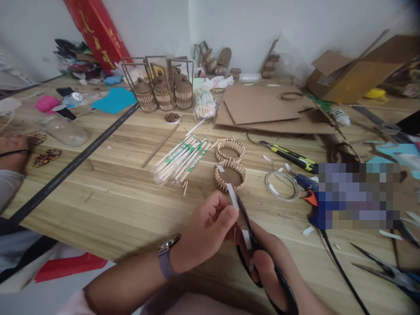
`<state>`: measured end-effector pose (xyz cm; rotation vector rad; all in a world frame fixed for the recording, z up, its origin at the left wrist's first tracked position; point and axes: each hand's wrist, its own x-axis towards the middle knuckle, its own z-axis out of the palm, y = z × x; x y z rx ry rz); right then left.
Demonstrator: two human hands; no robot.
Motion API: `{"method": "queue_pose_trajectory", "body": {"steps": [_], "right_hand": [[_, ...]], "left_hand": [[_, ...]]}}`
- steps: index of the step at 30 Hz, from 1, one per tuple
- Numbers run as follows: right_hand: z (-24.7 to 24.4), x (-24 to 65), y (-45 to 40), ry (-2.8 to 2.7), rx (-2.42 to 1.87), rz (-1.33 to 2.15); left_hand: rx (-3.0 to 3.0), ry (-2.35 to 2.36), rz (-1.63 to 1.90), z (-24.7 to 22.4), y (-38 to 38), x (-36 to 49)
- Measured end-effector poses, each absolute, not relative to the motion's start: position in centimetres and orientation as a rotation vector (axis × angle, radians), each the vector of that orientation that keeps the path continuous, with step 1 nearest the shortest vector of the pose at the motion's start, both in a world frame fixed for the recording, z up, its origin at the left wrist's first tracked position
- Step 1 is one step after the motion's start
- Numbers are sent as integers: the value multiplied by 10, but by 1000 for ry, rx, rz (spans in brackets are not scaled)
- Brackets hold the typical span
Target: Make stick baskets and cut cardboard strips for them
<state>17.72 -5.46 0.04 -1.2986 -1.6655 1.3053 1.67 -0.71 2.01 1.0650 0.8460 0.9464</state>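
Note:
My left hand [205, 232], with a watch on its wrist, pinches a narrow white strip [232, 195] between thumb and fingers. My right hand [274, 251] has its fingers in the handles of black scissors [244, 215], whose blades point up and away beside the strip. Another short white piece [246, 239] lies against the scissors near the right hand. Just beyond the hands stand a round stick-walled tray [242, 180] with a brown base and, touching it behind, a similar round tray [242, 153]. A small white scrap rests on the nearer one's rim.
Wrapped chopsticks [182, 159] lie left of the trays. On the right are a tape roll [268, 189], a yellow-black utility knife [292, 157], a blue glue gun [316, 216] with a cord and pliers [387, 269]. Lidded baskets [164, 96] and cardboard sheets [259, 105] stand behind. Another person's hand [13, 151] is far left.

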Motion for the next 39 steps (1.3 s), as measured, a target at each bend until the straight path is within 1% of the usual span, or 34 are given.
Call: {"method": "queue_pose_trajectory", "body": {"steps": [4, 7, 14, 21, 27, 35, 39], "right_hand": [[0, 175, -54, -1692, -1341, 1288], [3, 172, -51, -1730, -1350, 1268], [10, 168, -47, -1765, -1314, 1176], [5, 173, -48, -1801, -1322, 1206], [-2, 176, -49, -1835, -1341, 1170], [7, 173, -51, -1783, -1340, 1230], [2, 173, -49, -1767, -1265, 1161]], "left_hand": [[1130, 957, 1055, 26, 1, 13], [1127, 1012, 1057, 28, 6, 11], [1128, 995, 1088, 22, 4, 11], [1134, 994, 1105, 24, 0, 14], [1138, 998, 1101, 23, -1, 15], [1182, 1005, 1060, 20, -6, 15], [1217, 1035, 1038, 17, -7, 15]]}}
